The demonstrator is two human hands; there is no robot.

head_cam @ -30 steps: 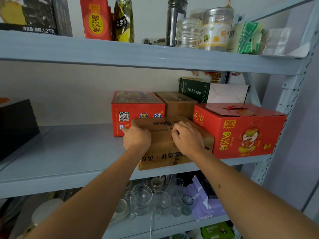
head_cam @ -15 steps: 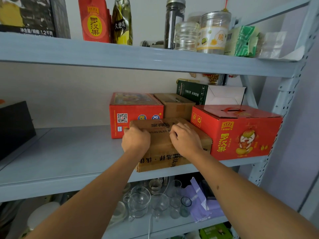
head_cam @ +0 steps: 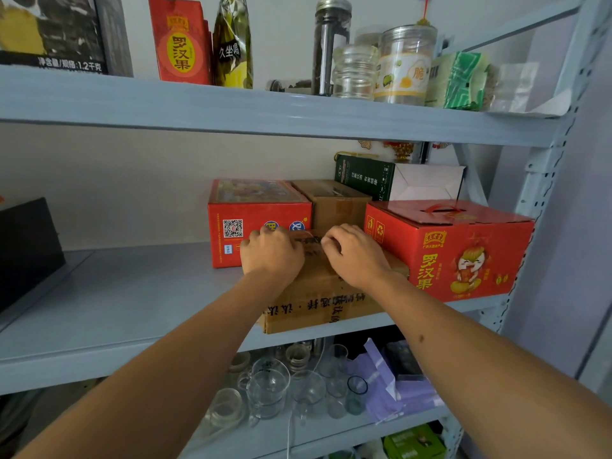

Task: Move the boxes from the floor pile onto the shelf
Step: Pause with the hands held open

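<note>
- A brown printed cardboard box (head_cam: 326, 293) is being gripped on top by the left hand (head_cam: 271, 256) and right hand (head_cam: 356, 255), fingers curled;
- its front edge is overhanging the grey metal shelf (head_cam: 132, 303); a tip-off is being risked if released early.

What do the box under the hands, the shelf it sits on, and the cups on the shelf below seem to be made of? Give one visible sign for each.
Brown box: plain cardboard, matt, with printed black characters and a glossy strip that looks like tape on top.
Shelf: probably painted metal, smooth pale grey-blue, with perforated uprights.
Cups: clear glass or possibly plastic; see-through with bright glints.
</note>
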